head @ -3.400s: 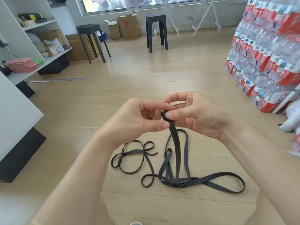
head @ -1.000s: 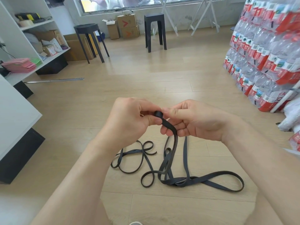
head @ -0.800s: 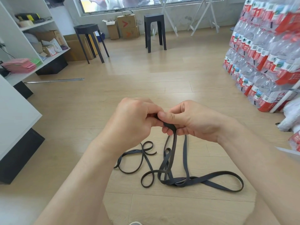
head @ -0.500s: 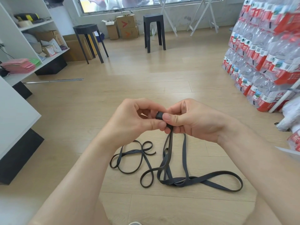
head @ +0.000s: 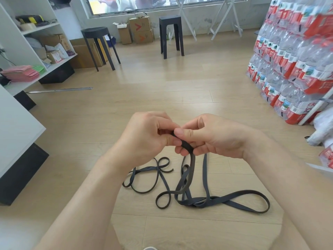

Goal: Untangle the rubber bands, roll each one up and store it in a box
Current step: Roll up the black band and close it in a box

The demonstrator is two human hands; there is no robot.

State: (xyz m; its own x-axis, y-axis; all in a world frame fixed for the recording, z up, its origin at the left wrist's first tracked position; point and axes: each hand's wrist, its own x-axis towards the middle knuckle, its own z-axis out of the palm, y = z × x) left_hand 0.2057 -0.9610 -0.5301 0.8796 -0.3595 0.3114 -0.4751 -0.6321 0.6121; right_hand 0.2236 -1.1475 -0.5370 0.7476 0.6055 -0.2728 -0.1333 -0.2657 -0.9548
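**Roll barely started, most of the band on the floor**

Both hands are up in front of me, close together, fingertips meeting. My left hand (head: 144, 139) pinches the wound end of the band (head: 187, 146) between thumb and fingers. My right hand (head: 216, 138) pinches the same strip just beside it, thumb on top, rubber passing under the curled fingers. Each grip is clenched on the band, neither released.

Below the right hand, two strands hang down to the floor (head: 180, 91). The rest lies there in a tangle (head: 193, 203): a long loop running right, small loops crossing in the middle, a bow shape to the left. I cannot tell whether it is one band or several, since the strands cross too often to trace.

Progress, as I judge it: early.
- The wound part is tiny and mostly hidden by my fingers.
- The crossings on the floor are not undone.
- Nothing is stored.
- No box sits near my hands. Cardboard boxes (head: 139, 26) stand by the far wall, well apart, purpose unknown.

Left to do: free the crossings, wind the full length, box it, then repeat for any others.
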